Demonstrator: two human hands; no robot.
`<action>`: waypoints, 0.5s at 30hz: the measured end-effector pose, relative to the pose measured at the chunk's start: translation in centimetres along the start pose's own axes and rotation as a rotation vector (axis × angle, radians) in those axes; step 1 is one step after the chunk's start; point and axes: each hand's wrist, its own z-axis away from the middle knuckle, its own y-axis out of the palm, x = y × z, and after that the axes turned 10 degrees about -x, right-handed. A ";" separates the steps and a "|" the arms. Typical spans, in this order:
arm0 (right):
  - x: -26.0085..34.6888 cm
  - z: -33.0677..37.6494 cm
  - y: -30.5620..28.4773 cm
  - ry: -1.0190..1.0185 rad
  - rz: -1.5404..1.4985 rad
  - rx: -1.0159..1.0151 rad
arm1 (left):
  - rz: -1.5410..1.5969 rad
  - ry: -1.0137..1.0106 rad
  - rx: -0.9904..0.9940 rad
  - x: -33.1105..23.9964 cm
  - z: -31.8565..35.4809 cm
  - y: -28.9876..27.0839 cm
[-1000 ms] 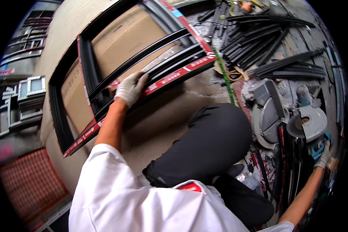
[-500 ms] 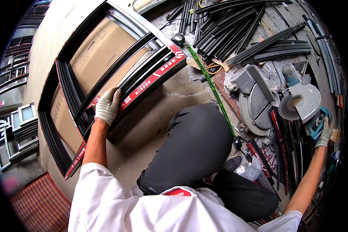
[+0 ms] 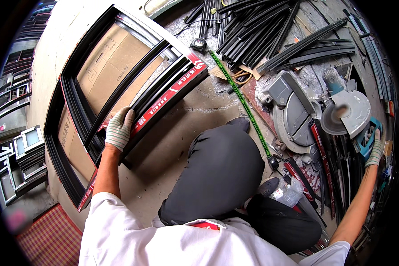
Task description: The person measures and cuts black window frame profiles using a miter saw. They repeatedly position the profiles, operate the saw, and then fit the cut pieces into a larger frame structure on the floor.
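My left hand [image 3: 119, 129], in a striped knit glove, is closed over the near edge of a black window frame [image 3: 166, 101] with red-and-white film on its faces. The frame rests to my left, with brown cardboard [image 3: 115, 68] showing through its openings. Far to my right, my right hand [image 3: 376, 150], in a matching glove, is wrapped round the teal handle [image 3: 365, 141] of a miter saw [image 3: 297, 111]. The saw's round blade [image 3: 334, 120] shows beneath its grey guard [image 3: 355, 111]. Part of that hand's grip is hidden by the handle.
A green tape measure [image 3: 239, 95] lies stretched between my knees and the saw. Black profile strips [image 3: 252, 35] are heaped at the back. Cut offcuts [image 3: 326, 164] and a clear plastic bag [image 3: 284, 195] lie by the saw. Small frames [image 3: 28, 146] and a checked cloth [image 3: 51, 235] are at far left.
The view has shifted slightly, so the window frame sits a little lower and further left in it. Both hands keep their holds; the saw handle shows almost the same position.
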 end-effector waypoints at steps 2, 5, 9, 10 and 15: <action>-0.1 0.5 0.8 -0.034 -0.035 -0.010 | -0.049 0.046 -0.025 -0.1 0.0 -0.2; 0.1 -1.1 -0.6 -0.017 -0.018 0.031 | -0.099 0.109 -0.055 -0.4 0.4 0.4; -0.4 -1.2 -0.4 -0.025 0.021 0.027 | -0.050 0.036 0.005 -0.5 -0.3 -0.2; -0.2 -0.8 0.1 -0.029 0.016 0.008 | -0.082 0.053 -0.023 -0.4 -0.2 -0.2; -0.1 -1.7 -1.4 0.084 0.073 0.034 | -0.096 0.027 -0.035 -0.6 -0.1 0.3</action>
